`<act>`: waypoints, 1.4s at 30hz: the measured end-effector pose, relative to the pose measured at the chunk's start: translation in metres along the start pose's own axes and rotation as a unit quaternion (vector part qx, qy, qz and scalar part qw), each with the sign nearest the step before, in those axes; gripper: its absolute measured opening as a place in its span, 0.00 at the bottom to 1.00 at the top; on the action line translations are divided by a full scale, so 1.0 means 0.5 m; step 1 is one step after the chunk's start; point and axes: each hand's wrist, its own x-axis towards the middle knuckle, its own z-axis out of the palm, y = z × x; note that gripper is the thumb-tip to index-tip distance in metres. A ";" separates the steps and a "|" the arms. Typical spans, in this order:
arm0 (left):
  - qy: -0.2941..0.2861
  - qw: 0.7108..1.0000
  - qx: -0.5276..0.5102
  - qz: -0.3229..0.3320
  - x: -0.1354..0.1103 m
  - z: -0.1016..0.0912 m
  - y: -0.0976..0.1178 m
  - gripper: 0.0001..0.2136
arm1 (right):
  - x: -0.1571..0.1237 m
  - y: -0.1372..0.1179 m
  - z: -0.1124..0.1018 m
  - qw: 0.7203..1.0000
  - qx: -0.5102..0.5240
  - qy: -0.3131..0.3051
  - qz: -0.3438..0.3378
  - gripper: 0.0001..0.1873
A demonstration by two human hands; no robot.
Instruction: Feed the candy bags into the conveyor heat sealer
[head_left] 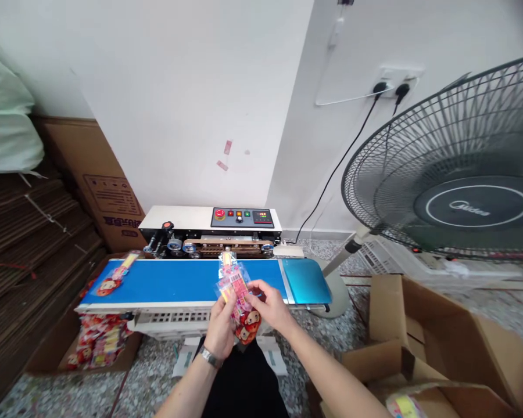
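My left hand (221, 328), with a metal watch on its wrist, is closed around a few clear plastic packets (239, 299) with pink and yellow contents and a red-haired cartoon figure at the lower end. My right hand (268, 305) pinches the right side of these packets. They hover over the front edge of the blue conveyor belt (165, 281). Just beyond them, another packet (228, 260) lies against the band sealing machine (226, 247). At the belt's left end rests one more packet (117, 276).
Below the belt's left end, a carton (131, 348) holds several packets. Open cardboard boxes (386, 307) stand at the lower right. A large fan (453, 162) fills the right side. Flattened cardboard (30, 244) is stacked at the left.
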 end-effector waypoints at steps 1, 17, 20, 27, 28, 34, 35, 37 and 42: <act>-0.008 1.000 -0.011 -0.006 -0.002 0.000 0.000 0.16 | 0.002 0.008 -0.004 1.000 0.013 0.019 0.007 0.13; -0.007 1.000 0.019 -0.014 0.004 -0.024 0.007 0.17 | 0.114 0.155 -0.149 0.922 -0.214 0.268 0.180 0.11; -0.013 1.000 0.021 -0.012 0.003 -0.017 0.014 0.18 | 0.117 0.126 -0.118 0.938 -0.205 0.243 0.137 0.16; -0.033 0.999 0.023 0.007 0.002 -0.001 0.022 0.18 | 0.019 0.016 -0.029 0.999 0.036 -0.023 0.011 0.15; -0.036 0.999 0.023 0.009 0.003 0.001 0.020 0.18 | 0.008 0.009 -0.021 0.999 0.033 -0.025 0.011 0.14; -0.005 1.000 0.026 0.011 0.006 -0.001 0.008 0.16 | 0.015 0.029 -0.038 0.988 0.057 0.137 0.036 0.15; 0.009 0.999 0.031 0.005 0.007 -0.004 0.007 0.16 | 0.021 0.034 -0.049 0.981 0.070 0.175 0.039 0.16; 0.023 0.999 0.036 -0.004 0.007 -0.009 0.007 0.18 | 0.027 0.037 -0.065 0.973 0.084 0.211 0.040 0.16; -0.011 0.998 0.066 -0.003 0.012 -0.003 0.007 0.19 | 0.011 0.030 -0.052 0.977 0.139 0.160 0.038 0.15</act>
